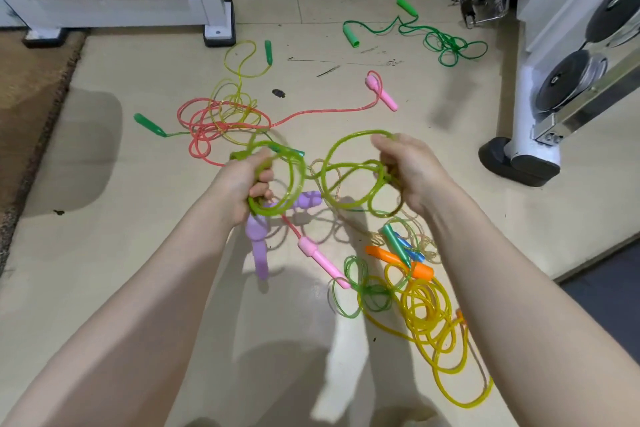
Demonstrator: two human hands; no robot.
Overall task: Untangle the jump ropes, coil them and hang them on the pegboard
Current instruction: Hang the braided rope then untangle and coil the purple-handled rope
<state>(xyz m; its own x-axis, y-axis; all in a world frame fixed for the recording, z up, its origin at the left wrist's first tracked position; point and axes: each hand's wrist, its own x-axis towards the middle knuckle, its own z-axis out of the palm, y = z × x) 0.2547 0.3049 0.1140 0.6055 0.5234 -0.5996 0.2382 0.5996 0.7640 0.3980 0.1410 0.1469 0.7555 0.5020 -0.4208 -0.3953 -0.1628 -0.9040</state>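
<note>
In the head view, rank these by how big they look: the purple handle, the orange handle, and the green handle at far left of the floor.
1. purple handle, clearly largest.
2. orange handle and green handle: they look alike in length, and the green one lies farther from the camera, so I won't rank them.

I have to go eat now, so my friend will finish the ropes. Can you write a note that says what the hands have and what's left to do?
Left hand grips a bunch of coils of the lime green rope; right hand holds up its next loop. Both are above the floor.
On the floor: a red and yellow tangle, a dark green rope by the far wall, a yellow and green pile near the right arm, purple handles under the hands.
Done: the lime rope is partly coiled.
Left: finish that coil, untangle and coil the rest, hang them all. No pegboard in view.
</note>
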